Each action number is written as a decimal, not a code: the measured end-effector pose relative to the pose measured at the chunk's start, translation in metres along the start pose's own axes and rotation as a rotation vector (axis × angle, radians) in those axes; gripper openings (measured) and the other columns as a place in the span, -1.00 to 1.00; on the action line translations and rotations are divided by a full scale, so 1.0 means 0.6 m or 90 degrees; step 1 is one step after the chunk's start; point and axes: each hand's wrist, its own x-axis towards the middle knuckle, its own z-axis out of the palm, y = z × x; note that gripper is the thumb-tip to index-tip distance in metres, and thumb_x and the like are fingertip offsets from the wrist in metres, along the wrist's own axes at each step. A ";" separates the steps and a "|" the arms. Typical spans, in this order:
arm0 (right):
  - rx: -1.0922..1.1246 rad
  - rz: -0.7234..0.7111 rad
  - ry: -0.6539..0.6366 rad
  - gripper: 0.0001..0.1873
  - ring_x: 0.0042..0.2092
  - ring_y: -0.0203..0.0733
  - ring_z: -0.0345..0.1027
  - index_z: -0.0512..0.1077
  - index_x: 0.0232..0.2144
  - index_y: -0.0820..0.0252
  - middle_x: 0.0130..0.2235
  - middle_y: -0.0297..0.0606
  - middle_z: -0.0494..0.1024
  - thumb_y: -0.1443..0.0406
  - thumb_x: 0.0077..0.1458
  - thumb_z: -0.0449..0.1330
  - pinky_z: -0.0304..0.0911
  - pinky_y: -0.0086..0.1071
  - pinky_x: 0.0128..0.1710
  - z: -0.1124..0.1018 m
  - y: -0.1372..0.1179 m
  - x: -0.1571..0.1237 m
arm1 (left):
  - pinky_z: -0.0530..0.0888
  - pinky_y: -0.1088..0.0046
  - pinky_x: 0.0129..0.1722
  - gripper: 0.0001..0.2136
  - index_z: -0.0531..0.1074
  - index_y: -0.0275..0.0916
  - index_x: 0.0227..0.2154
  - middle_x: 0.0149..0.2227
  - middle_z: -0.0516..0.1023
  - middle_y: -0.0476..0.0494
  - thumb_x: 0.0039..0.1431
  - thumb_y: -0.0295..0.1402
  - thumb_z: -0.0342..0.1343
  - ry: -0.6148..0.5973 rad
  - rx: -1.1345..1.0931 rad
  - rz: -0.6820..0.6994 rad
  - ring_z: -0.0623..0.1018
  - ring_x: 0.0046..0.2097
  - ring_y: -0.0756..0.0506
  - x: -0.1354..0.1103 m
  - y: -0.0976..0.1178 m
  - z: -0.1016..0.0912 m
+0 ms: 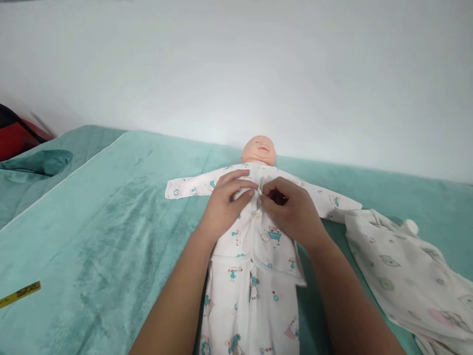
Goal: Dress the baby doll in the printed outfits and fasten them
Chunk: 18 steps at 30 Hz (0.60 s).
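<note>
Where a bald doll (259,152) lies face up on a green plush cover (121,236), its white printed jacket (236,236) is already around the body, sleeves spread wide to either side, the front panels brought together down the middle. Matching white bottoms (273,310) cover the doll below the jacket's hem and run out of view. What seems left is the front closure: both hands meet there, high on the doll's chest. The right hand (260,194) has thumb and index finger closed in a pinch on the jacket's edge. The left hand (255,189) is curved, thumb and index nearly together against the same edge; whether it grips cloth I cannot tell. Below them a pale button (257,216) shows; whether it is fastened is unclear. The jacket is thin-looking, dotted with small teal and pink figures, its hem flaring at the doll's right-hand side as viewed. Beside that sleeve lies a crumpled white patterned cloth (399,266).
</note>
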 end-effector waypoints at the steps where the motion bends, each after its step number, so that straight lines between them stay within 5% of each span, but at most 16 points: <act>1: 0.011 0.003 -0.011 -0.93 -0.42 -0.31 0.14 0.33 -0.50 0.13 -0.48 -0.45 0.33 0.37 -0.03 0.16 0.07 -0.40 -0.40 -0.002 0.002 0.001 | 0.30 0.18 0.28 -0.85 0.59 -0.08 -0.25 0.16 0.47 -0.07 0.24 -0.39 0.12 0.000 0.001 0.000 0.37 0.25 -0.14 0.000 0.000 0.000; 18: 0.029 0.054 -0.016 -0.98 -0.41 -0.31 0.16 0.38 -0.48 0.13 -0.47 -0.44 0.36 0.34 -0.03 0.17 0.09 -0.39 -0.40 0.002 0.006 0.004 | 0.24 0.15 0.31 -0.73 0.52 -0.09 -0.14 0.22 0.39 -0.08 0.30 -0.46 -0.06 -0.055 0.128 0.075 0.28 0.30 -0.13 -0.001 -0.003 0.000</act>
